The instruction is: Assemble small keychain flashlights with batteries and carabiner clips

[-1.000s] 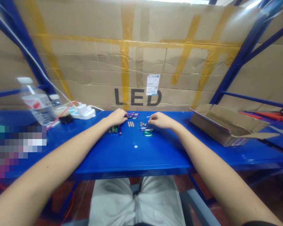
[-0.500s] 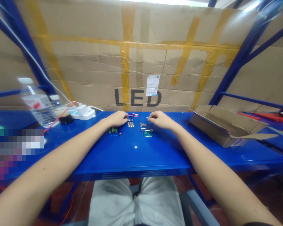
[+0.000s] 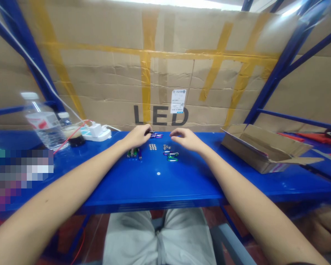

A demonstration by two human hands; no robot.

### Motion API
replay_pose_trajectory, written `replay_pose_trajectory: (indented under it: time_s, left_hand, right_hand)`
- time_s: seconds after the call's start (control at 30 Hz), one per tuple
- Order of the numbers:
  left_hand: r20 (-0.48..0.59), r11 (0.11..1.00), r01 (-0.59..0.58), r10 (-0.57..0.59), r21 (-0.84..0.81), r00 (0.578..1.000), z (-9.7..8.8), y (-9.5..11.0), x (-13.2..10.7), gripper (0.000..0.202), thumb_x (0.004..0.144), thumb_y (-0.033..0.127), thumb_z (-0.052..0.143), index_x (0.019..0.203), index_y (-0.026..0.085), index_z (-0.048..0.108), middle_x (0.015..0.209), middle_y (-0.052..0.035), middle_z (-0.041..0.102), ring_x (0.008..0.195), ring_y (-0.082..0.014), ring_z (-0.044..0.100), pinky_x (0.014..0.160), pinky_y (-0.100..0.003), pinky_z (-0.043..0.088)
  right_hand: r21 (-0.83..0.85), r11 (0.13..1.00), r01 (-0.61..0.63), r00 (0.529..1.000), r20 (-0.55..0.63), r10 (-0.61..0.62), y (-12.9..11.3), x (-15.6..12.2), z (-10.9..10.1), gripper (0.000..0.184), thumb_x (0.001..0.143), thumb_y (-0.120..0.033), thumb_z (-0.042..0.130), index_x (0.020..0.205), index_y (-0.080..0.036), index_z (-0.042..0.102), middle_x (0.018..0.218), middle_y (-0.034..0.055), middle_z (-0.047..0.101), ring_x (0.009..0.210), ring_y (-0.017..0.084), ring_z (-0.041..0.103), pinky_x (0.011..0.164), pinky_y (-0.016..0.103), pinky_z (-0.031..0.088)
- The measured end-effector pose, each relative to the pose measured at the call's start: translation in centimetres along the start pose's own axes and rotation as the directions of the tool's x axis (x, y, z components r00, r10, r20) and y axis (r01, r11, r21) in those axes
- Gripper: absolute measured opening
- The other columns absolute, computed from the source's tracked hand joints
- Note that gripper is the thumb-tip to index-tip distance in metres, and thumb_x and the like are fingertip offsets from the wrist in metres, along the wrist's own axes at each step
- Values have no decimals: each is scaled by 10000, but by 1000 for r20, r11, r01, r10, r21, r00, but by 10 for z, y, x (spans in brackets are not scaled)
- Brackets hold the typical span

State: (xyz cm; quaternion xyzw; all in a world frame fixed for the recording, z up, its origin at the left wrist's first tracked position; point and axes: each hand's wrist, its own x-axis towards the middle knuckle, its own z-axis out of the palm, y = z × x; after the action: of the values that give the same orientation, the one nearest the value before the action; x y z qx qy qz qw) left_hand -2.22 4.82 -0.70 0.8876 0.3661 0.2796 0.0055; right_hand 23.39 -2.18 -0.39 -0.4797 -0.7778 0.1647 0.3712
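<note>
My left hand is closed in a pinch on a small dark part at the near end of a row of purple metal tubes at the back of the blue table. My right hand hovers close to it with fingers curled; whether it holds anything is hidden. Between and below the hands lie a cluster of small silver button cells, tiny metal parts, coloured carabiner clips and several green and purple tubes.
An open cardboard box sits at the right. A clear water bottle, a dark-drink bottle and a white power strip stand at the left. A cardboard wall marked LED backs the table. Blue rack posts flank both sides.
Both hands have lifted slightly and drawn toward each other near the purple tubes. The right hand has moved left and up from the small metal parts.
</note>
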Motion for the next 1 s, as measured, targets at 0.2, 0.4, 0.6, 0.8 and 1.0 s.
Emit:
replay_pose_trajectory:
  time_s: [0.2,0.4,0.6,0.8,1.0]
  left_hand:
    - [-68,962,-223,215,-157,974,-4,46,-9,195,884,192,486,1050,190,588,1014,-64,693,917,-196,646,817,-330,478]
    - [21,961,-183,192,-209,981,-2,67,-14,171,947,253,433,1065,194,543,1004,-75,687,878,-206,649,776,-336,480]
    - [43,968,-153,165,-199,985,1,70,-16,169,980,297,418,1070,205,528,1007,-79,692,902,-215,656,795,-340,480]
    - [1,987,-140,141,-82,990,2,70,-16,194,989,330,421,1064,188,531,1028,-106,693,908,-245,669,762,-349,480]
    - [100,991,-125,120,38,988,6,67,-15,189,992,316,400,1072,190,516,1017,-106,695,917,-260,675,749,-343,473]
  right_hand:
    - [323,946,40,992,99,-76,-11,-4,3,437,779,-399,734,1147,-176,661,1300,127,655,1204,262,611,1070,462,452]
    - [557,801,-220,933,361,6,-16,-8,10,333,766,-439,759,791,-157,584,721,54,711,699,207,727,735,386,591]
    - [723,645,-246,953,301,25,-17,-8,11,362,719,-353,817,875,-176,543,745,48,721,768,209,736,781,384,594]
    - [685,673,-277,941,336,45,-15,-6,5,342,692,-358,834,846,-150,610,665,-1,664,619,141,680,701,320,593]
    - [485,845,-225,952,294,86,-17,-6,5,279,776,-380,750,821,-156,588,697,26,665,629,184,701,591,322,589]
